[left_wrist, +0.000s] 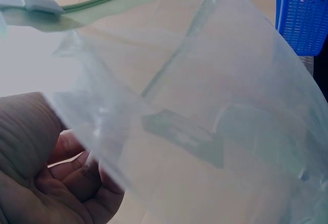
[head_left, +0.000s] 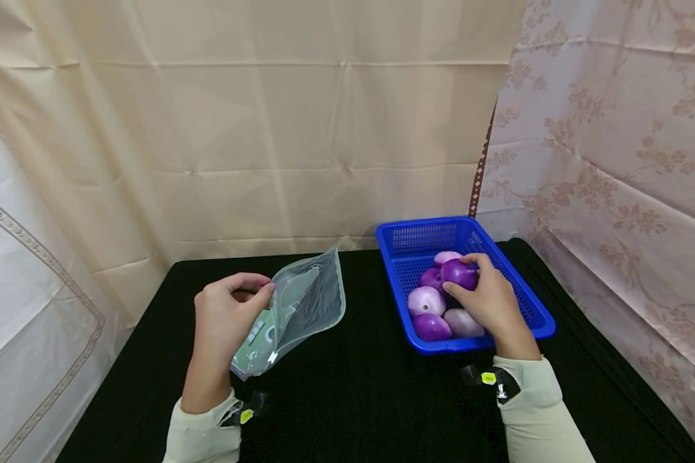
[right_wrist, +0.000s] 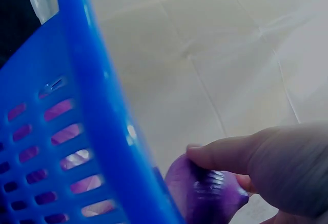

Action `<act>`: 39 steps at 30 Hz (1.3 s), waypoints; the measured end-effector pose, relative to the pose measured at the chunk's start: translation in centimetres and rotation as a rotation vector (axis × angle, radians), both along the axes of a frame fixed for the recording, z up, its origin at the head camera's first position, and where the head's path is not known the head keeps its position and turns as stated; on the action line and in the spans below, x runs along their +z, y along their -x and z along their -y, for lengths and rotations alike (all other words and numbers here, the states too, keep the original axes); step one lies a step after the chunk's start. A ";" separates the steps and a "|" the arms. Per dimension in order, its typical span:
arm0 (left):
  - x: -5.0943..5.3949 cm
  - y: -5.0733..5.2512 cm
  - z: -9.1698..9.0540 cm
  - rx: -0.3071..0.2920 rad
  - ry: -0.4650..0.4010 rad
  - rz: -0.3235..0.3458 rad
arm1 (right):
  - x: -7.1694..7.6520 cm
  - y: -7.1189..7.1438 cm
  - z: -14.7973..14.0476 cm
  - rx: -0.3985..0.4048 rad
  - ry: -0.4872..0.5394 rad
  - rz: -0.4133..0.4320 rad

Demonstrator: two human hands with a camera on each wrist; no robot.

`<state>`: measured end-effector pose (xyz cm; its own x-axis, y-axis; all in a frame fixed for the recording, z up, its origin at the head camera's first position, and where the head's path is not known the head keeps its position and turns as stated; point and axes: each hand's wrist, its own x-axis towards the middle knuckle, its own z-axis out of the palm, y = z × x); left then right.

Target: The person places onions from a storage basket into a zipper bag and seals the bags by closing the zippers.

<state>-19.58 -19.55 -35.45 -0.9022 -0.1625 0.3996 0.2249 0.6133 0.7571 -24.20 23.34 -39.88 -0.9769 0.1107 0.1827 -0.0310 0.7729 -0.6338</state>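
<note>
My left hand point(head_left: 228, 315) pinches the edge of a clear zip bag point(head_left: 315, 302) with green printing, and the bag's mouth gapes toward the right. In the left wrist view a white slider point(left_wrist: 42, 4) sits on the bag's green zip strip. Over at the right, my right hand point(head_left: 489, 296) grips a dark purple onion point(head_left: 459, 274) between thumb and fingers, above the other onions in a blue basket point(head_left: 396, 257). Those include a pale onion point(head_left: 426, 301) and a purple onion point(head_left: 431, 327). The right wrist view shows the gripped onion point(right_wrist: 205, 193) beyond the basket's rim.
A black cloth point(head_left: 370, 386) covers the table. Behind it hangs a beige curtain point(head_left: 301, 128), with a floral curtain point(head_left: 625, 161) on the right and a white cloth point(head_left: 29, 308) on the left. The basket stands near the table's back right corner.
</note>
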 end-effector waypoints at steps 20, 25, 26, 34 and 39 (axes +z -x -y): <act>0.0 -0.2 0.3 0.003 -0.007 -0.025 | 2.8 -1.1 2.2 -0.009 0.163 -0.033; 0.1 -0.2 0.2 -0.009 -0.006 -0.028 | 3.7 -1.0 2.9 -0.014 0.159 -0.038; 0.1 -0.2 0.2 -0.011 -0.007 -0.029 | 3.8 -1.0 3.0 -0.013 0.166 -0.038; 0.0 -0.1 0.0 -0.017 -0.007 -0.018 | 4.8 -1.2 4.1 0.001 0.274 0.002; 0.0 -0.1 0.1 -0.008 -0.005 -0.035 | 4.9 -1.5 4.6 0.030 0.318 0.005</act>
